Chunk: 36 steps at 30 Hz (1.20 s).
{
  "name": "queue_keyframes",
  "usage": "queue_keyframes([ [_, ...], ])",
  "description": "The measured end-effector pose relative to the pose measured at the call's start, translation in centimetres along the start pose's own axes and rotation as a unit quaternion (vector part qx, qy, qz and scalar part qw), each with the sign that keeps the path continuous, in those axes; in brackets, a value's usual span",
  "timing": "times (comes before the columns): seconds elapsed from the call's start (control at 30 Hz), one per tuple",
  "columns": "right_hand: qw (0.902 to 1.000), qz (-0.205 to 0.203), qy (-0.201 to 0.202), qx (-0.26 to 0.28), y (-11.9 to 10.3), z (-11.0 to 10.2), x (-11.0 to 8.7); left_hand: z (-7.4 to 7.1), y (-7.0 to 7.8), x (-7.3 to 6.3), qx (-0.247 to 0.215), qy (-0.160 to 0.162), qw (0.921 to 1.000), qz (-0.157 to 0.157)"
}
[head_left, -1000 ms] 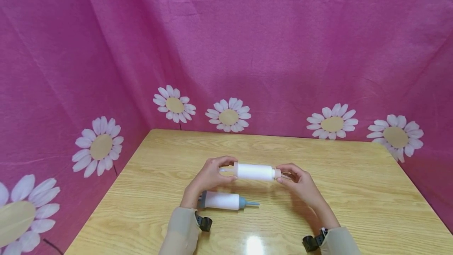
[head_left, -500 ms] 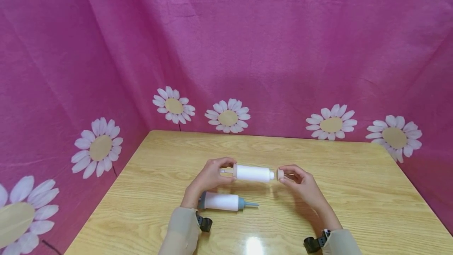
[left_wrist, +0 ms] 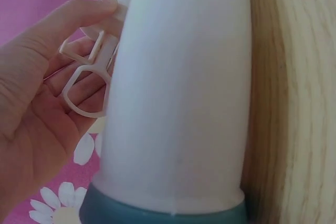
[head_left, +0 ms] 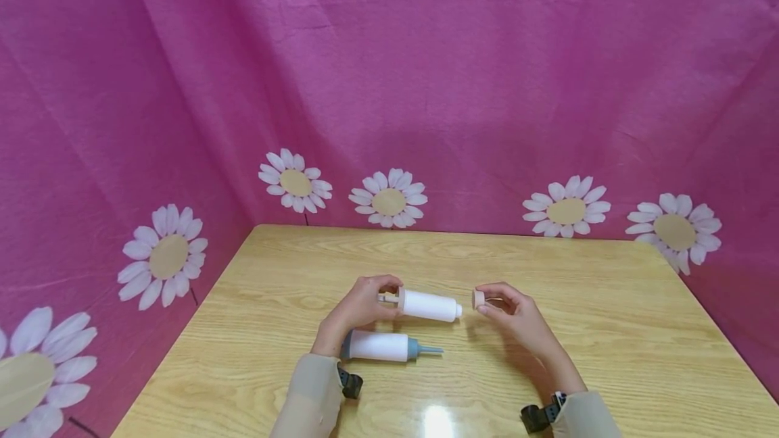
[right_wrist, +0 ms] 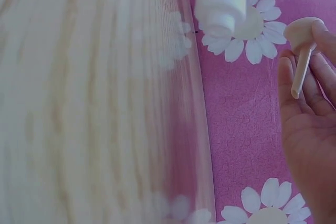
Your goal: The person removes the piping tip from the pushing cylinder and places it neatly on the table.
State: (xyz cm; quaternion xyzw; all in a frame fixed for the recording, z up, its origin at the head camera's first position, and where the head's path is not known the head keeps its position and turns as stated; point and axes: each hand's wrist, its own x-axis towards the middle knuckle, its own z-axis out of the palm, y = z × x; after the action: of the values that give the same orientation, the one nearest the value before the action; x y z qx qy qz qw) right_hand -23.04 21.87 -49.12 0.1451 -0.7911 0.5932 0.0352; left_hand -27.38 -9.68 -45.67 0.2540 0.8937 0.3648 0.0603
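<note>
My left hand grips the beige collar of a white balloon pump, held above the table and tilted slightly down to the right. In the left wrist view the pump's pale looped handle hangs by the palm. Across a small gap, my right hand pinches a beige nozzle cap, its thin tube pointing back toward the palm in the right wrist view. The pump's bare white neck faces the cap. Nearer me lies a second balloon pump, white with blue-grey ends and its nozzle on.
The wood-grain table reaches back to a magenta cloth printed with daisies, which also hangs along the left side. Each wrist wears a small black camera. A light glare marks the table's front.
The nozzle cap has come off the pump's neck in my right hand. My left hand has drawn the pump slightly left, and its neck end has dipped.
</note>
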Motion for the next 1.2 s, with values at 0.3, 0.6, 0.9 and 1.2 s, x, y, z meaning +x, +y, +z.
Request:
queue_keyframes([
  [0.3, 1.0000, 0.001, -0.005, 0.001, 0.01, -0.06, -0.10, 0.32, -0.33, 0.14, 0.007, -0.010, 0.9998, -0.018],
  [0.6, 0.9999, -0.003, -0.004, -0.010, 0.14, -0.10, -0.03, 0.49, -0.51, 0.34, 0.030, -0.005, 0.9995, -0.012],
  [0.9, 1.0000, 0.001, -0.006, -0.006, -0.06, -0.03, -0.01, 0.87, -0.87, 0.38, 0.031, -0.009, 0.9991, -0.028],
  [1.2, 1.0000, -0.002, -0.005, -0.007, -0.04, -0.01, -0.04, 0.74, -0.85, 0.26, 0.018, -0.012, 0.9987, -0.046],
])
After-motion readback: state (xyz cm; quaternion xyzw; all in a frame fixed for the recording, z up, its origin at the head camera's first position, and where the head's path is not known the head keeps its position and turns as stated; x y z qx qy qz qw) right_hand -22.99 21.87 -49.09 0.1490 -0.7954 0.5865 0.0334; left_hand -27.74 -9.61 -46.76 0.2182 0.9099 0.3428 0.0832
